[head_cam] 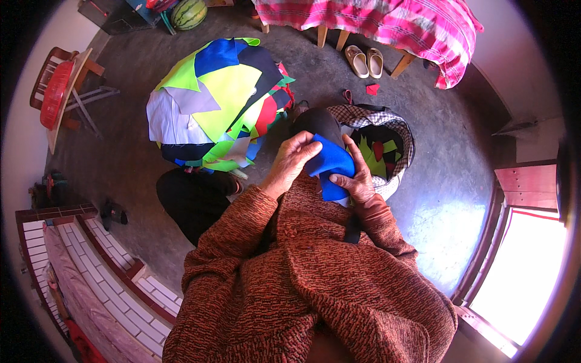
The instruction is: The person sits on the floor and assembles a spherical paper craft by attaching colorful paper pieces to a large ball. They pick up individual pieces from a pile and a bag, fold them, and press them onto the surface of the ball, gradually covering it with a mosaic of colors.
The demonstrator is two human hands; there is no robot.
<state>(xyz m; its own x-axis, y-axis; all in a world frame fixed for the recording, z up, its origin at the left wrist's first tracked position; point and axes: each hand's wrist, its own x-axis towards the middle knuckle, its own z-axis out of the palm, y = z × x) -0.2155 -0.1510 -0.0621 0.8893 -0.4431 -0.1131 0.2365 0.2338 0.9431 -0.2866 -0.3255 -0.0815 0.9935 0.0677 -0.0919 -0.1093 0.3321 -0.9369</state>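
Note:
A folded or curled piece of blue fabric (332, 159) is held between both hands above my lap. My left hand (292, 159) pinches its upper left edge between thumb and fingers. On the other side, my right hand (358, 178) grips it with the thumb on top and the fingers along its right edge. Part of a paler piece shows beneath the blue one. Beside my right hand stands a checked cloth bag (407, 136) with green, red and black scraps (377, 152) inside. Ahead to the left rises a large heap of coloured fabric pieces (231, 97).
A red scrap (372, 89) and a pair of slippers (364, 62) lie near a table with a pink plaid cloth (372, 20). At the far left is a red basin (56, 95); a watermelon (189, 14) sits at the back. A bright doorway (522, 272) is at right.

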